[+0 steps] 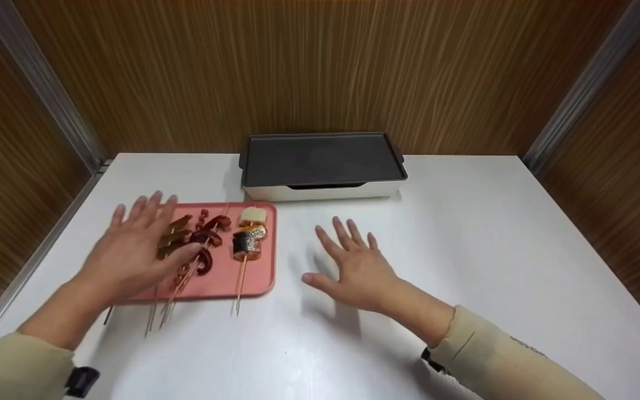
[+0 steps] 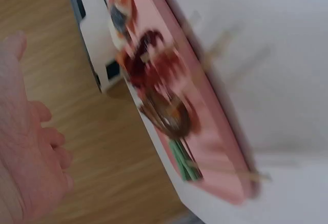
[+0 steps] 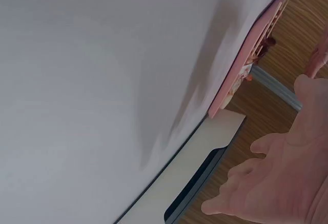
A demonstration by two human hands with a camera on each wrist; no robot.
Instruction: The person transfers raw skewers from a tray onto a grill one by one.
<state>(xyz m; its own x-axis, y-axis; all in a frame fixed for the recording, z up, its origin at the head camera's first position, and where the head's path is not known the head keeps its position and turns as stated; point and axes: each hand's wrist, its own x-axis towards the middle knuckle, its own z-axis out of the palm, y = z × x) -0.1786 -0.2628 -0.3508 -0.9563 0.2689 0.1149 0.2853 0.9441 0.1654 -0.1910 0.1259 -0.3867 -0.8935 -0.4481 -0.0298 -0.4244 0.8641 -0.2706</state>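
My left hand (image 1: 131,250) hovers with fingers spread over the left part of a pink tray (image 1: 261,280), holding nothing. My right hand (image 1: 359,272) is also spread, above the white table to the right of the tray, and touches nothing. On the tray lie several food skewers: one with a white piece and black-wrapped pieces (image 1: 248,244), dark red curled octopus-like pieces (image 1: 204,261), and brown pieces (image 1: 175,236) partly hidden by my left hand. In the left wrist view, a green bundle (image 2: 183,160) lies at one end of the tray, blurred.
A white electric griddle with a dark flat plate (image 1: 323,158) stands at the back of the table (image 1: 492,250). Wood-grain panels (image 1: 320,72) enclose the back and sides. Skewer sticks (image 1: 239,286) stick out over the tray's front edge.
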